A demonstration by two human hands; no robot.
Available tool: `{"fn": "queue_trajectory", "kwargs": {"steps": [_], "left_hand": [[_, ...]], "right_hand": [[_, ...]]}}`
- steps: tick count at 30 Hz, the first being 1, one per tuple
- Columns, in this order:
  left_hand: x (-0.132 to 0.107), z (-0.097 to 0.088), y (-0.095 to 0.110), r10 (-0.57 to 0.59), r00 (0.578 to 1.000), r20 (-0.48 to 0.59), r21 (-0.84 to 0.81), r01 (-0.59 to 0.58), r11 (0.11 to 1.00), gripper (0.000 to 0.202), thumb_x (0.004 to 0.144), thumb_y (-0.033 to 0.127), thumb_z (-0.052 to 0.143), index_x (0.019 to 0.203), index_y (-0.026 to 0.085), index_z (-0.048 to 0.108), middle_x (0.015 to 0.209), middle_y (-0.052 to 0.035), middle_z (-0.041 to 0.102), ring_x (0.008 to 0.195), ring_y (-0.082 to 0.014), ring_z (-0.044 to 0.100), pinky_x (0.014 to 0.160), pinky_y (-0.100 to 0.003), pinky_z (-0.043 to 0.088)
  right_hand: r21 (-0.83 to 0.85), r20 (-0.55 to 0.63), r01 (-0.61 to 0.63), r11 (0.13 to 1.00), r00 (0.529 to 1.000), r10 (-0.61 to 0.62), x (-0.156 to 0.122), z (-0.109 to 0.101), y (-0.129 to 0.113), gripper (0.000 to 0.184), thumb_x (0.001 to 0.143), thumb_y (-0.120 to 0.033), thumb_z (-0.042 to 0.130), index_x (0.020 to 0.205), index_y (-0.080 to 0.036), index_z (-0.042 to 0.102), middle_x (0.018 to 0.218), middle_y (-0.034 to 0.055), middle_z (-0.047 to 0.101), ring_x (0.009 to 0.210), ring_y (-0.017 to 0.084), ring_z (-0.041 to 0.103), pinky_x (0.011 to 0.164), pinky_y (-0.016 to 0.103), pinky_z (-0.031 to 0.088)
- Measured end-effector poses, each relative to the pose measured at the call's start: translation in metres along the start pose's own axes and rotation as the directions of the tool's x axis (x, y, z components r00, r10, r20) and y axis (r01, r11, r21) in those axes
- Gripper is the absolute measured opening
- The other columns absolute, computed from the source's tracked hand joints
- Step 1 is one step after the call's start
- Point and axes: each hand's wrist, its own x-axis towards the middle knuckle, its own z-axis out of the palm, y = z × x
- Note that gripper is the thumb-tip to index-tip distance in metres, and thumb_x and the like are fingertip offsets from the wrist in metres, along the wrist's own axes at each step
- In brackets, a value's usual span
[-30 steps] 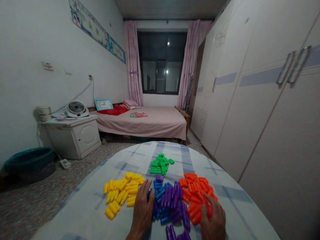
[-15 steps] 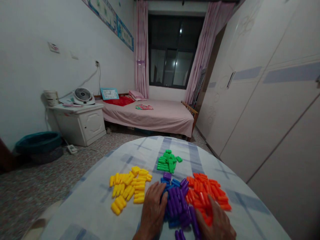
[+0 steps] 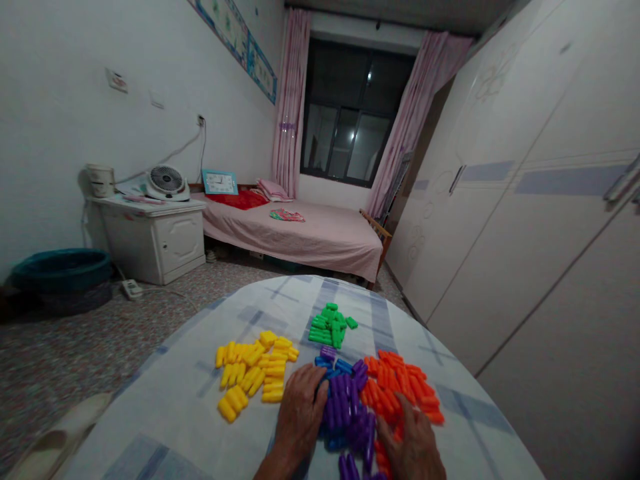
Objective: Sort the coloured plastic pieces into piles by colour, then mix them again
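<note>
Now both hands lie flat on the blocks, and neither grip pinches anything. The left hand [image 3: 300, 417] has its fingers spread and presses on the left side of the purple and blue blocks [image 3: 345, 407]. The right hand [image 3: 413, 450] is open too, resting where the purple blocks meet the orange blocks [image 3: 400, 387].

A second ago the two hands sat farther apart, with a wide heap of blue and purple between them. They have slid closer, and the heap looks tighter and narrower now. More purple shows on top, and less blue. It seems the hands are squeezing the heap together.

A few purple pieces sit near the bottom edge, between the wrists.

The yellow blocks [image 3: 255, 377] lie to the left, apart from the hands. The green blocks [image 3: 330, 327] sit farther back on the tabletop [image 3: 165, 413]. Neither pile looks touched.
</note>
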Motion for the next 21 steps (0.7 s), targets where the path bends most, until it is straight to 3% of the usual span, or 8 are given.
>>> {"fn": "queue_trajectory", "kwargs": {"steps": [4, 8, 12, 17, 21], "left_hand": [[0.0, 0.001, 0.0, -0.01, 1.0, -0.017, -0.022, 0.009, 1.0, 0.03, 0.092, 0.031, 0.044, 0.11, 0.023, 0.066, 0.112, -0.0049, 0.068, 0.11, -0.0226, 0.06, 0.099, -0.048, 0.047], [0.0, 0.002, -0.001, -0.009, 1.0, -0.02, -0.032, 0.009, 0.999, 0.029, 0.093, 0.032, 0.044, 0.109, 0.023, 0.066, 0.112, -0.0044, 0.068, 0.11, -0.0222, 0.059, 0.1, -0.047, 0.047], [0.0, 0.002, 0.0, -0.023, 1.0, -0.006, -0.041, 0.022, 0.999, 0.03, 0.094, 0.032, 0.042, 0.109, 0.023, 0.065, 0.112, -0.0039, 0.068, 0.111, -0.0216, 0.058, 0.101, -0.046, 0.045], [0.001, -0.006, 0.003, -0.014, 0.999, 0.031, -0.071, 0.016, 0.997, 0.032, 0.095, 0.031, 0.038, 0.111, 0.021, 0.064, 0.112, -0.005, 0.067, 0.11, -0.0205, 0.057, 0.101, -0.045, 0.043], [0.004, -0.009, 0.004, -0.013, 0.998, 0.058, -0.093, 0.019, 0.995, 0.033, 0.096, 0.032, 0.037, 0.111, 0.02, 0.064, 0.111, -0.0054, 0.066, 0.11, -0.0199, 0.056, 0.102, -0.043, 0.041]], "right_hand": [[0.048, 0.018, -0.003, 0.999, 1.0, 0.003, 0.01, -0.001, -0.011, 0.045, 0.081, -0.048, 0.046, 0.119, -0.025, 0.053, 0.109, 0.0107, 0.057, 0.082, 0.023, 0.065, 0.064, 0.035, 0.052], [0.074, -0.052, 0.124, 0.99, 0.991, -0.12, 0.017, 0.001, -0.013, 0.036, 0.075, -0.047, 0.054, 0.106, -0.031, 0.059, 0.106, 0.0079, 0.06, 0.095, 0.027, 0.063, 0.067, 0.036, 0.052], [0.061, -0.004, 0.052, 0.997, 0.999, -0.052, 0.018, 0.004, -0.016, 0.045, 0.077, -0.053, 0.051, 0.112, -0.027, 0.058, 0.107, 0.0096, 0.055, 0.09, 0.026, 0.063, 0.065, 0.036, 0.052], [0.151, 0.018, 0.059, 0.987, 0.998, -0.062, 0.021, 0.002, -0.02, 0.047, 0.077, -0.046, 0.051, 0.115, -0.018, 0.057, 0.112, 0.0111, 0.049, 0.107, 0.027, 0.054, 0.085, 0.039, 0.049], [0.312, -0.02, -0.005, 0.95, 1.0, 0.012, 0.027, -0.001, -0.013, 0.052, 0.073, -0.048, 0.058, 0.113, -0.015, 0.058, 0.108, 0.0119, 0.053, 0.102, 0.026, 0.053, 0.089, 0.041, 0.046]]}}
